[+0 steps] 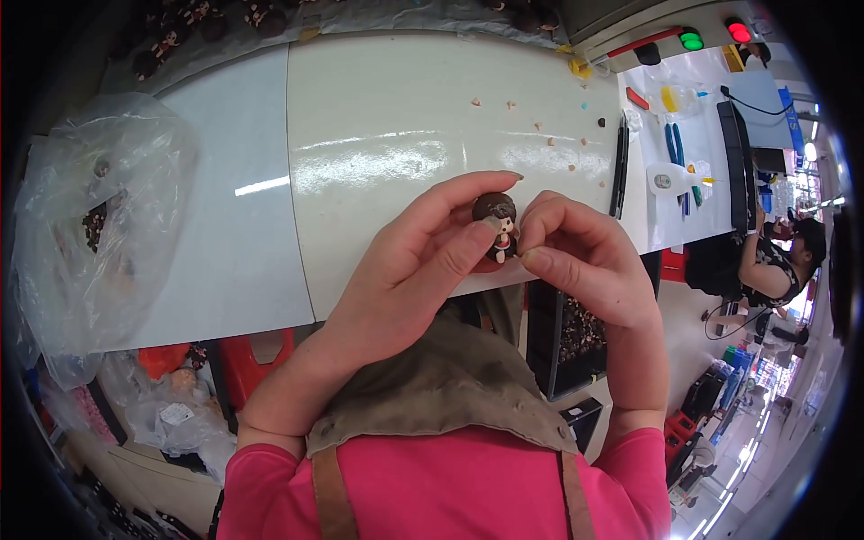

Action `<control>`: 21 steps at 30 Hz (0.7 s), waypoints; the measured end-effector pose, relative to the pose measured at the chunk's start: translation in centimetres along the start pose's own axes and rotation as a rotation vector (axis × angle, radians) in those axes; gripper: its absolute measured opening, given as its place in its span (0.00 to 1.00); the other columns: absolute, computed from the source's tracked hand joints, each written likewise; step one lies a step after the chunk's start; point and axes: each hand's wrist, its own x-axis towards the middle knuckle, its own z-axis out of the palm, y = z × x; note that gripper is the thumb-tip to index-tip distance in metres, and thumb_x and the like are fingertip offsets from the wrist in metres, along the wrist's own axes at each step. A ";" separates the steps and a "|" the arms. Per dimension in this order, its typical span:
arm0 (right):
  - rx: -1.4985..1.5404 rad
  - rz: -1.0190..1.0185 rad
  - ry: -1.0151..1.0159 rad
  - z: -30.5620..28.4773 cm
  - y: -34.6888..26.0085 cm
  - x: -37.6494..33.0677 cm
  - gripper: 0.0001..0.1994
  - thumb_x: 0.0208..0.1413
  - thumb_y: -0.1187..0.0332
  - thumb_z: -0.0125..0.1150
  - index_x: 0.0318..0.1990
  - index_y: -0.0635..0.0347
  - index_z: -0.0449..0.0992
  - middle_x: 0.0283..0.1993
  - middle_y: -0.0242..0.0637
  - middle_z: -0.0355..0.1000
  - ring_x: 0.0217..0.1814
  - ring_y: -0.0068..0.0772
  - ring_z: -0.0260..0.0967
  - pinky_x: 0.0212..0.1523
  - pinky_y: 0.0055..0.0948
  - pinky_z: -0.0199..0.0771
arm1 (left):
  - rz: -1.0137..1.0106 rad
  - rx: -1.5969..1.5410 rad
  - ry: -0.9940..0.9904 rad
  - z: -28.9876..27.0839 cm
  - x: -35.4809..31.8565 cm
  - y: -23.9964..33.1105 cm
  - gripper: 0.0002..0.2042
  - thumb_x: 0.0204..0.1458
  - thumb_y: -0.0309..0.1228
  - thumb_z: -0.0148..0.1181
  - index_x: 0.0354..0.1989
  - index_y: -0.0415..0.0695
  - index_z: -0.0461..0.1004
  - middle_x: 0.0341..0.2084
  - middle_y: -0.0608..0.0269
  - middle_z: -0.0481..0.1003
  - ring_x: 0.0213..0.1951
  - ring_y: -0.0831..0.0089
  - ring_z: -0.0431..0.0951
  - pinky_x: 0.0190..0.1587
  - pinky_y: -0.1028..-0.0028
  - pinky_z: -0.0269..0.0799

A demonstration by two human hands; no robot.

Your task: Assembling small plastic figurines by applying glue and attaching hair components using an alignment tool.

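Note:
A small doll figurine point(503, 236) with a dark brown head and a red-and-black body is held upright near the front edge of the white table point(378, 108). My left hand point(423, 252) is closed around it, with the thumb across its front and the fingers behind the head. Beside the figurine's lower body, my right hand point(580, 256) is closed, its thumb and forefinger pinched together. Whatever that pinch holds is too small to make out.
Tiny crumbs point(538, 125) dot the tabletop. A clear plastic bag point(99, 207) lies at left. Glue bottles point(668, 180) and pliers point(673, 144) are on the right. Below the table edge sits a black tray point(576, 337) of small parts. A person point(774, 265) works farther right.

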 end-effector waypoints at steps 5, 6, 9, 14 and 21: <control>-0.015 0.034 -0.007 -0.2 -0.1 0.0 0.07 0.55 0.73 0.56 0.38 0.65 0.69 0.39 0.31 0.68 0.43 0.18 0.65 0.46 0.19 0.67 | -0.007 0.007 -0.001 -0.1 -0.1 -0.1 0.18 0.60 0.27 0.42 0.58 0.39 0.57 0.42 0.64 0.66 0.46 0.78 0.68 0.51 0.74 0.67; -0.012 0.051 -0.001 -0.1 -0.2 0.0 0.07 0.55 0.72 0.56 0.38 0.65 0.69 0.39 0.31 0.68 0.43 0.18 0.65 0.45 0.19 0.67 | -0.002 0.007 -0.004 -0.1 -0.1 -0.1 0.18 0.60 0.27 0.42 0.58 0.39 0.57 0.42 0.65 0.66 0.46 0.78 0.68 0.51 0.74 0.67; -0.020 0.085 0.008 -0.1 -0.4 0.0 0.07 0.55 0.72 0.56 0.38 0.64 0.69 0.38 0.29 0.69 0.42 0.16 0.65 0.43 0.17 0.67 | 0.003 0.009 -0.001 0.0 -0.1 0.0 0.18 0.59 0.27 0.43 0.58 0.39 0.58 0.42 0.65 0.67 0.46 0.79 0.68 0.51 0.76 0.66; -0.084 0.141 -0.010 -0.5 -0.5 0.1 0.07 0.55 0.70 0.56 0.38 0.63 0.69 0.35 0.26 0.68 0.38 0.13 0.64 0.35 0.13 0.63 | -0.020 0.090 0.008 0.0 -0.1 0.2 0.17 0.59 0.26 0.45 0.57 0.40 0.60 0.41 0.65 0.68 0.45 0.79 0.68 0.50 0.78 0.65; -0.019 0.141 -0.026 -0.5 -0.2 0.4 0.07 0.55 0.70 0.56 0.38 0.62 0.68 0.34 0.26 0.67 0.35 0.13 0.62 0.35 0.13 0.63 | -0.021 0.015 0.028 0.0 0.0 0.0 0.16 0.58 0.27 0.46 0.55 0.39 0.62 0.41 0.64 0.69 0.44 0.78 0.70 0.48 0.77 0.68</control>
